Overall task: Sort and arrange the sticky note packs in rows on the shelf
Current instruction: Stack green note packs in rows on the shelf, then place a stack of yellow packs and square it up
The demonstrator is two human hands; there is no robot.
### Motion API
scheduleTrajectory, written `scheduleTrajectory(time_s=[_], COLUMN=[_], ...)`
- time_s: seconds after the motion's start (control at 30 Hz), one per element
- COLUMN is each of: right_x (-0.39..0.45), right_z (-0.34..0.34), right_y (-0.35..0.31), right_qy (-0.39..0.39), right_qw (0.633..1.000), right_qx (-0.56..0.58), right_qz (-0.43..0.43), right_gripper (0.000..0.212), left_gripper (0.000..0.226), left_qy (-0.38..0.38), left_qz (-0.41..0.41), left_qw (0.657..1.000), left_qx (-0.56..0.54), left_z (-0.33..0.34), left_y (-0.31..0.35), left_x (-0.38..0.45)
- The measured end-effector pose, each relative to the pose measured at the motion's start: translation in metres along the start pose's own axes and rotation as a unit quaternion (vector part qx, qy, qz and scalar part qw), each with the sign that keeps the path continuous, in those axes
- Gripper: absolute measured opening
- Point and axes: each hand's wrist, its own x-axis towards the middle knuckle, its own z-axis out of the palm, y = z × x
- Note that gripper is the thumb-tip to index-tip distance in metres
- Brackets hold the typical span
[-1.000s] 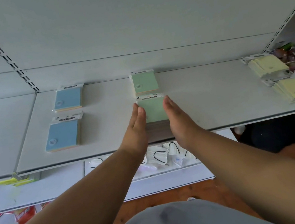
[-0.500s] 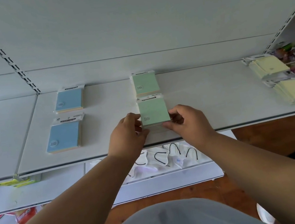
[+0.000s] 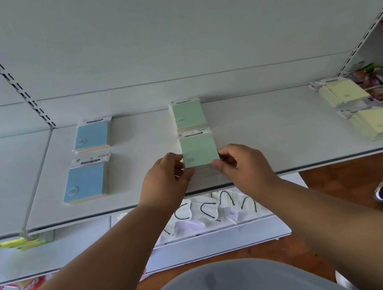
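Green sticky note pack (image 3: 199, 149) lies flat on the white shelf (image 3: 272, 136), its near corners pinched between both hands. Left hand (image 3: 166, 182) has curled fingers (image 3: 175, 159) against the pack's left edge, thumb at the near-left corner; right hand (image 3: 242, 164) mirrors it, fingers (image 3: 227, 155) bent on the right edge, thumb under the near-right corner. Just beyond the fingertips, touching the pack's header, lies a second green pack (image 3: 189, 116). Well off to the left of the left hand sit two blue packs (image 3: 86, 182) in a column. Far right of the right hand, yellow packs (image 3: 376, 122) lie fanned in two heaps.
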Motion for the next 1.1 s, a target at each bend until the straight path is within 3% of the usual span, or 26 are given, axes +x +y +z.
scheduleTrajectory(time_s=[0.1,0.17,0.3,0.4,0.5,0.63,0.9,1.1], right_x=[0.0,0.0,0.004,0.01,0.015,0.015,0.025,0.062], right_z=[-0.003,-0.007,-0.027,-0.048,-0.073,-0.111,-0.209,-0.286], right_y=[-0.002,-0.002,-0.004,-0.005,0.003,0.036,0.134,0.209], right_qy=[-0.006,0.006,0.074,0.11,0.136,0.141,0.109,0.053], right_qw=[1.0,0.999,0.996,0.992,0.988,0.988,0.992,0.993], right_qx=[-0.018,-0.034,-0.039,-0.037,-0.036,-0.044,-0.069,-0.109], right_qz=[0.002,0.01,-0.018,-0.047,-0.07,-0.036,0.003,-0.006], right_gripper=[0.027,0.033,0.025,0.02,0.018,0.018,0.024,0.027], left_gripper=[0.039,0.042,0.024,0.02,0.018,0.013,0.011,0.017], left_qy=[-0.011,0.024,0.118,0.113,0.096,0.059,0.002,-0.033], left_qz=[-0.013,-0.004,0.135,0.216,0.237,0.248,0.214,0.046], left_qw=[1.0,0.999,0.984,0.97,0.966,0.967,0.976,0.997], left_qx=[0.018,0.022,0.001,-0.005,-0.024,-0.024,-0.033,-0.051], left_z=[-0.005,-0.012,-0.021,-0.008,0.017,0.052,0.161,0.247], left_y=[0.002,0.005,0.026,0.051,0.075,0.112,0.218,0.297], left_x=[0.0,-0.004,-0.009,-0.006,-0.004,0.009,0.055,0.097])
